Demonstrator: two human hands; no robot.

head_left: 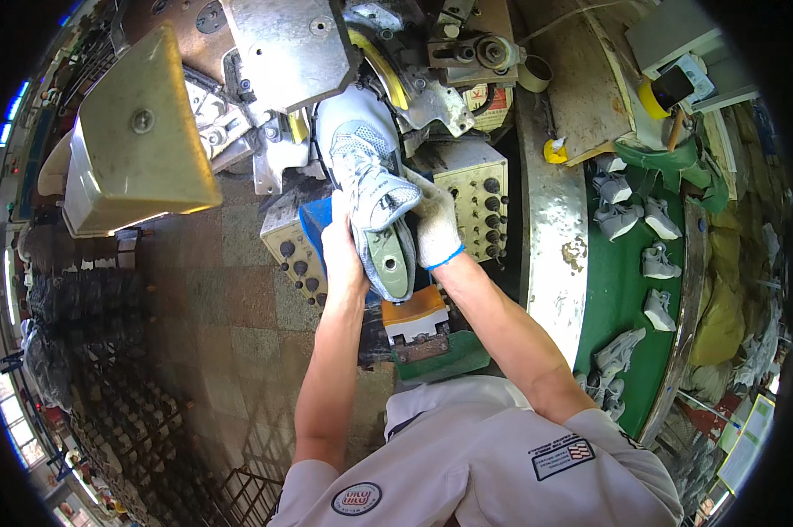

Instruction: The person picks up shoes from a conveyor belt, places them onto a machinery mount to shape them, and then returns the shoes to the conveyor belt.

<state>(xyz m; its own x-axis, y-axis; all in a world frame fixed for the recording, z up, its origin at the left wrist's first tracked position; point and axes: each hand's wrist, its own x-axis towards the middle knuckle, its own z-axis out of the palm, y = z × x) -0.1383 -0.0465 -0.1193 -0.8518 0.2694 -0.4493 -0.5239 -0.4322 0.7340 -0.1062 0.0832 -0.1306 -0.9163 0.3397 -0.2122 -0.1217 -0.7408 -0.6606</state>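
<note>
Mesh-cloth shoe [367, 180], smooth metal plate [287, 54]

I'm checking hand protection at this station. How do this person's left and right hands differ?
The left hand is bare, while the right hand wears a whitish glove with a blue edge at the wrist. The left hand is on the left side of the grey shoe; the right hand is on its right side, slightly higher in the picture. Both hands hold the same shoe.

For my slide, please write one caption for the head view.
Bare left hand and white-gloved right hand hold a grey mesh shoe at a metal machine.
</note>
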